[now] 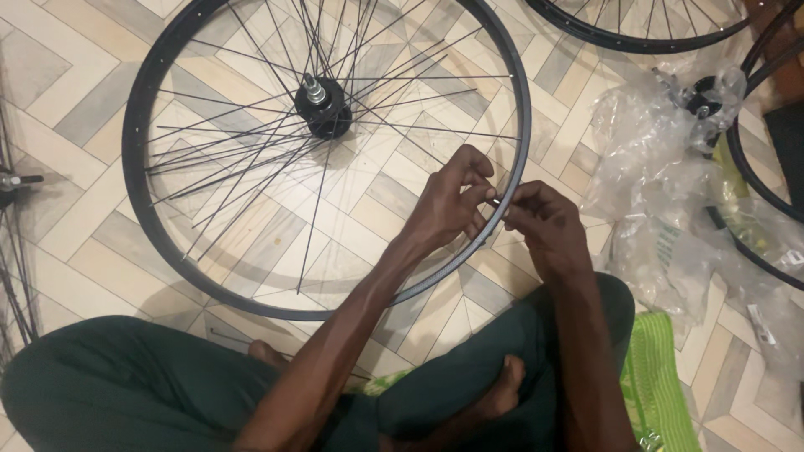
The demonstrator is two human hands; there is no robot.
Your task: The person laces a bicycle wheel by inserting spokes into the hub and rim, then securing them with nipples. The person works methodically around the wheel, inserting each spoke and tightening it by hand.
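A black bicycle wheel rim (134, 201) lies flat on the tiled floor, with thin spokes running to a black hub (322, 107) at its centre. My left hand (452, 201) and my right hand (540, 224) meet at the rim's right side. Both pinch the end of one spoke (496, 201) where it reaches the rim; a small nipple may sit between the fingertips, too small to tell. Several spokes hang loose, with their ends short of the rim. My crossed legs in dark green trousers (126, 393) fill the bottom of the view.
Crumpled clear plastic bags (670, 176) lie to the right. More black rims show at the top right (636, 38), the far right (754, 192) and the left edge (12, 251). A green woven mat (662, 385) lies by my right knee.
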